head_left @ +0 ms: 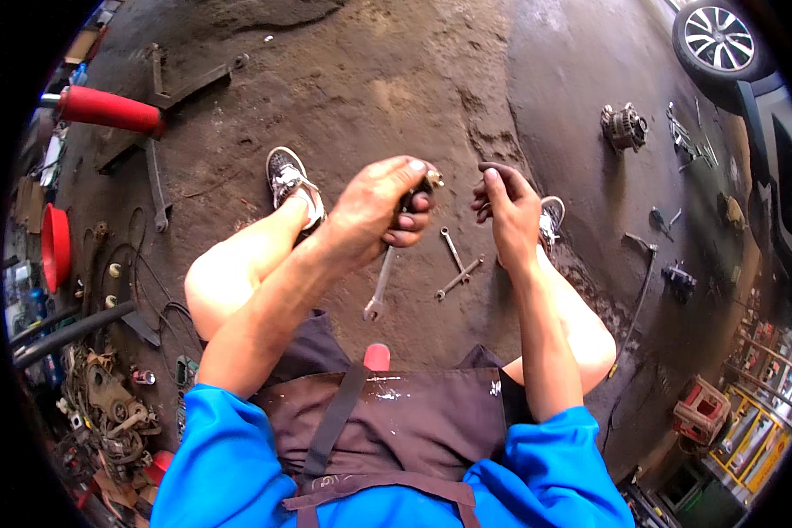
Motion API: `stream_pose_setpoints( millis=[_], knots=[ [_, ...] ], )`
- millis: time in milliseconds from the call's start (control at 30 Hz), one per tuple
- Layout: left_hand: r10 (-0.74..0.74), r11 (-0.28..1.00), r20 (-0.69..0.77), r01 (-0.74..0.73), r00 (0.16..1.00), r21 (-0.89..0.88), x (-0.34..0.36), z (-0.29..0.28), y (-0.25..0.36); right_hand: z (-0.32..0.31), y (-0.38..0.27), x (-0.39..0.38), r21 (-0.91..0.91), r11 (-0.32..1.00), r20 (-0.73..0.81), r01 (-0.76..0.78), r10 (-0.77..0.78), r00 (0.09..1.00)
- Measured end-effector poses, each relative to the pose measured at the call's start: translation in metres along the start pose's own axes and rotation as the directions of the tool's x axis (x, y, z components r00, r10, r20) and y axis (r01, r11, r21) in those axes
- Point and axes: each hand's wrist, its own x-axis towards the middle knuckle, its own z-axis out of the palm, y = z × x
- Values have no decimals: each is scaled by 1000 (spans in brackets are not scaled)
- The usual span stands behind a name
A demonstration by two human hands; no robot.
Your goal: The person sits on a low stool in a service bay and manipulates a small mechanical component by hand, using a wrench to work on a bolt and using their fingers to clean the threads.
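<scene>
The left hand [380, 204] is tightly curled, the right hand [510, 207] loosely bent.

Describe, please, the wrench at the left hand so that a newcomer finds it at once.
Start from the brown apron over the person's lap, then look above it to the left hand. The wrench sticks out below the curled fingers, its open end toward the apron. Unlike the two wrenches lying together on the floor, this one is held.

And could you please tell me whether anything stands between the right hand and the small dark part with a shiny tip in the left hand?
Nothing visible does: only an open gap separates the right hand from the small dark part. Two silver metal wrenches lie on the brown floor below.
</scene>
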Motion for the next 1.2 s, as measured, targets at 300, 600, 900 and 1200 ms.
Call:
stream_pose_setpoints(
  millis=[300,600,900,1200],
  knots=[
    [-47,998,-128,43,991,-34,-7,-15,11,-117,313,-20,-850,326,-294,-415,360,885],
    [-75,975,-228,119,971,186,-2,-14,21,-2,340,-25,-435,521,-729,-734,273,627],
    [-108,968,-252,159,962,193,1,-26,17,-16,335,-26,-469,410,-711,-782,349,610],
    [2,951,-99,29,995,309,5,8,27,8,170,55,-175,970,260,-170,212,942]
  ],
)
